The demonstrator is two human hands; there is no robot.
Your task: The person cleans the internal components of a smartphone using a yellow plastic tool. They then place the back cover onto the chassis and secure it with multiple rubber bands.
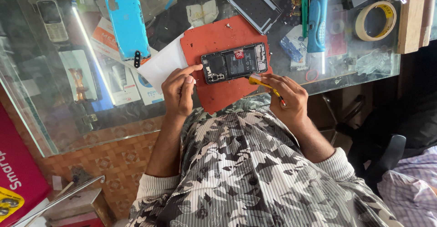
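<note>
The opened smartphone [235,63] lies on a red mat [214,45] on the glass bench [54,117], just beyond both sets of fingers. The left hand [179,89] pins its camera end with curled fingers; the right hand [287,95] pinches a yellow-handled screwdriver [264,85], tip at the phone's near edge. This looks like screw work, calling for a steady, upright tip.

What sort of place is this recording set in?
Most likely a phone repair counter: an opened phone lies on a red mat on a glass-topped counter, a detached blue back cover sits nearby, and the right hand holds a yellow-handled tool.
</note>
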